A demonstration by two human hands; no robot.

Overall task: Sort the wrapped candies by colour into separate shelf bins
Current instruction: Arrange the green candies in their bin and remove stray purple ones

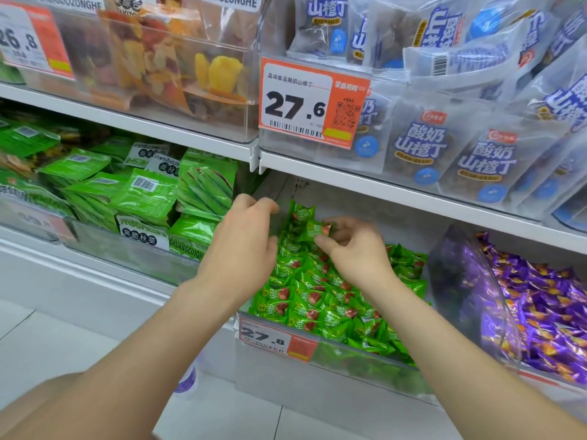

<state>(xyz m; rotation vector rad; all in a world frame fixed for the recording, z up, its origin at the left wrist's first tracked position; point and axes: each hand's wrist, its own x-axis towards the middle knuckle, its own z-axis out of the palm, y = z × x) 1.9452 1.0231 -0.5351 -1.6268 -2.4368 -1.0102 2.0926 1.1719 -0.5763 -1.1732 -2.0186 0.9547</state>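
A clear shelf bin [349, 354] on the lower shelf is heaped with green-wrapped candies [317, 300]. My right hand [355, 249] is over the back of the heap and pinches one green candy [319, 230] between thumb and fingers. Just left of it, my left hand [244, 239] hovers at the bin's left wall with its fingers curled; I see nothing in it. The neighbouring bin [460, 290] to the right holds purple-wrapped candies [540, 315].
Green snack packets [146, 192] fill the bin to the left. The shelf above carries white-and-blue packets [476, 154], dried fruit bags [178, 58] and a 27.6 price tag [313, 104]. A 27.8 tag [276, 339] hangs on the green bin's front. White floor tiles lie below.
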